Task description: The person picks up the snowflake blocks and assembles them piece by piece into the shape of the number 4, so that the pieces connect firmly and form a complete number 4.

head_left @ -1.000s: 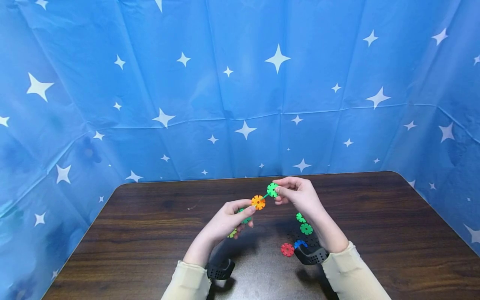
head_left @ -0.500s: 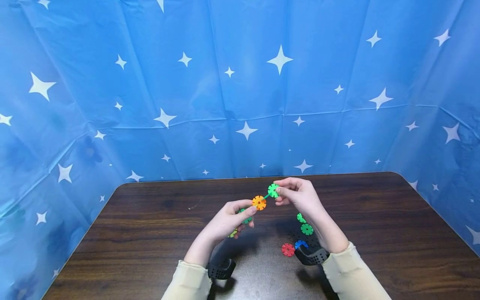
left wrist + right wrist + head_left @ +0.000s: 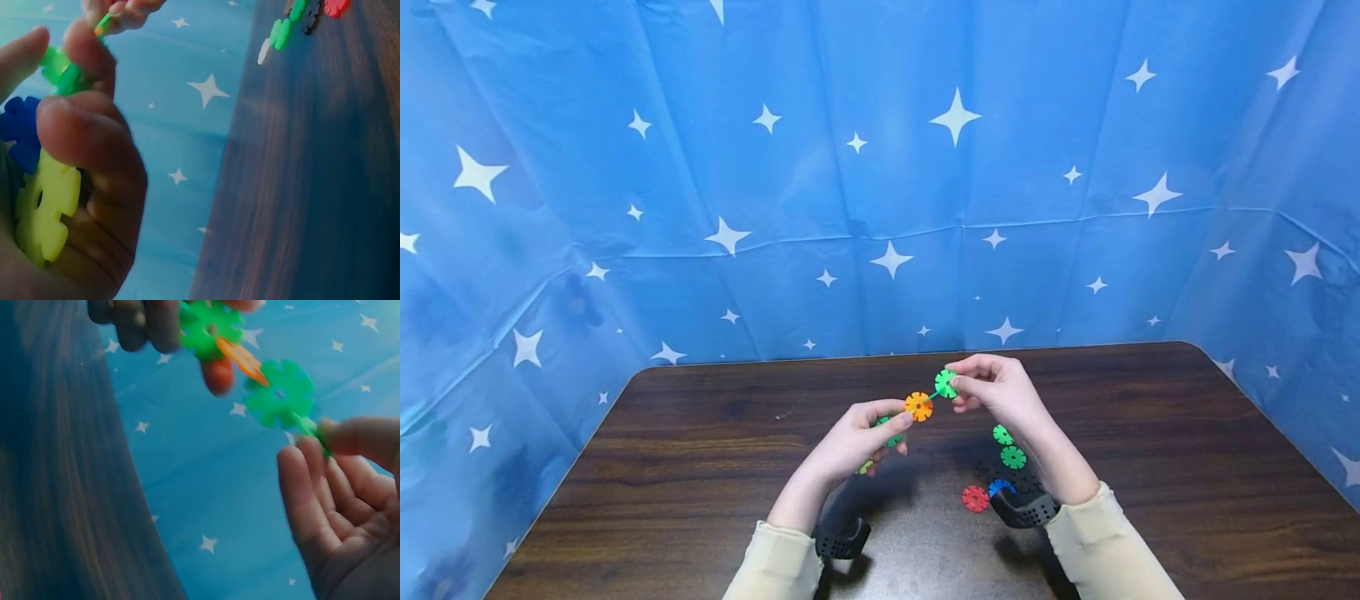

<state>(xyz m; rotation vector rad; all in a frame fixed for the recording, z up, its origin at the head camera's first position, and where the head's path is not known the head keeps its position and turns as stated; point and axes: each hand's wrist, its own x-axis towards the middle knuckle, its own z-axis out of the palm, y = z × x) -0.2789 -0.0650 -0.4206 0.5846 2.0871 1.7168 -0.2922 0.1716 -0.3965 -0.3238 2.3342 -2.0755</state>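
Note:
My left hand [image 3: 850,442] grips a chain of notched plastic snowflake discs above the table. A yellow disc [image 3: 47,206] and a blue disc [image 3: 22,128] lie against the palm in the left wrist view. An orange disc [image 3: 918,407] sticks out past the left thumb and index finger. From it the chain runs through a green disc [image 3: 280,394], seen edge-on in the head view, to a green end disc [image 3: 946,383]. My right hand [image 3: 996,387] pinches that end disc between thumb and fingers. Part of the chain is hidden by the left fingers.
On the dark wooden table [image 3: 700,483], below the right forearm, lie a red disc [image 3: 975,499], a blue disc [image 3: 1001,487], green discs [image 3: 1012,457] and several black ones [image 3: 985,472]. A blue star-patterned curtain [image 3: 880,183] stands behind the table.
Both hands keep their grips and stay almost in place. The green end disc sits very slightly lower and closer to the orange disc. The loose discs have not moved.

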